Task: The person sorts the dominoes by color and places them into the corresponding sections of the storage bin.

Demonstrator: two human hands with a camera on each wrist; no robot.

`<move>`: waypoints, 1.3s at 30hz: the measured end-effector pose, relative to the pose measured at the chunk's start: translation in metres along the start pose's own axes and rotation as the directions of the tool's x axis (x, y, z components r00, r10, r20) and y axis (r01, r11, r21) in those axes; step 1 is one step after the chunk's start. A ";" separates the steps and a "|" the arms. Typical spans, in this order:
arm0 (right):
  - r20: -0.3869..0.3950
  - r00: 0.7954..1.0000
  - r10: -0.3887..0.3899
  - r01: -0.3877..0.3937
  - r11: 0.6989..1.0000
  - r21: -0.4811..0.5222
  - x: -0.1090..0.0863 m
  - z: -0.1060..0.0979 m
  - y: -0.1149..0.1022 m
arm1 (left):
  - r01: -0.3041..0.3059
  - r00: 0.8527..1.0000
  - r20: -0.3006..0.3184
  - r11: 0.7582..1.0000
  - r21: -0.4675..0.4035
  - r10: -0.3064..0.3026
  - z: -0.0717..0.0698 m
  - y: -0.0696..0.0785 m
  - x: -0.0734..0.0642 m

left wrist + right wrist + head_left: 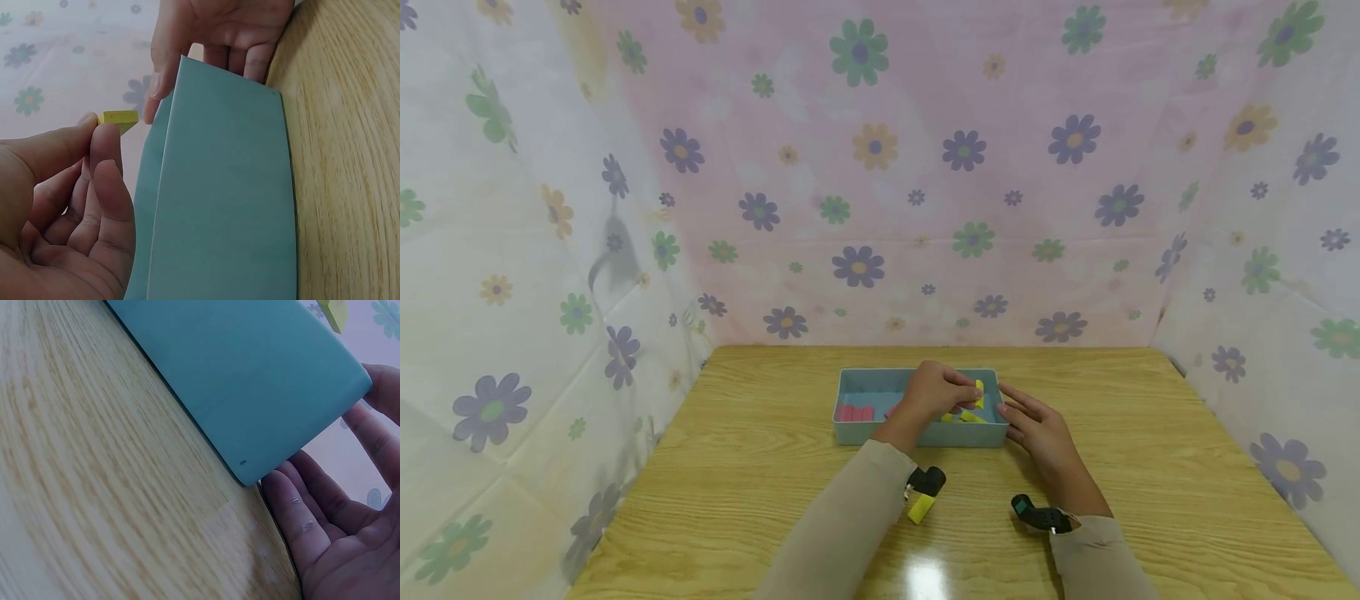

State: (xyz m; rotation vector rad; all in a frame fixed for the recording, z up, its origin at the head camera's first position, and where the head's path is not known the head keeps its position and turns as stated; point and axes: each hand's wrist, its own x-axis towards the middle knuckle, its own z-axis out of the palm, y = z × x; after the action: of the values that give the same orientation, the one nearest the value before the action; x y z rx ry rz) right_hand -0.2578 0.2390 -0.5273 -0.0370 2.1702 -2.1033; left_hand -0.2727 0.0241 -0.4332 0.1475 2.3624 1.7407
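Over the right part of a blue-grey rectangular box [917, 435], my left hand [934, 390] pinches a small yellow block [980, 393] between thumb and fingertips. In the left wrist view the block [120, 117] sticks out past the fingertips, above the box rim. My right hand [1037, 429] rests against the box's right end, its fingers fairly straight along the outer wall and the thumb tip at the rim. Beneath the left hand, several yellow blocks [972, 417] lie inside the box. Pink blocks [856, 413] sit side by side at its left end.
Another yellow block [921, 509] lies on the wooden table [752, 467] in front of the box, beside the left sleeve. A pink piece [891, 411] inside the box is partly hidden by the left hand. Flower-patterned cloth [917, 208] encloses the table at the back and sides.
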 end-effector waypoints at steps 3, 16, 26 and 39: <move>0.003 1.000 -0.006 0.006 1.000 0.002 0.000 0.000 -0.001 | 0.001 1.000 -0.002 1.000 0.006 -0.001 0.001 0.002 -0.001; 0.001 1.000 -0.010 0.010 1.000 -0.005 -0.001 0.000 0.000 | -0.001 1.000 0.009 1.000 -0.007 0.001 0.005 0.003 -0.002; 0.007 1.000 -0.025 0.025 1.000 -0.003 -0.002 0.000 0.000 | -0.010 1.000 0.022 1.000 -0.025 0.010 0.005 0.001 0.000; -0.008 1.000 -0.020 0.020 1.000 -0.020 -0.002 0.001 -0.001 | 0.004 1.000 0.003 1.000 -0.031 -0.004 0.002 0.003 -0.002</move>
State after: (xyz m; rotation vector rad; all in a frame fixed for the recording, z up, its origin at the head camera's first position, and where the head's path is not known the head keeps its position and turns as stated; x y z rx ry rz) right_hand -0.2558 0.2379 -0.5263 -0.0520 2.2045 -2.0966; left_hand -0.2707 0.0269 -0.4312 0.1408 2.3308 1.7728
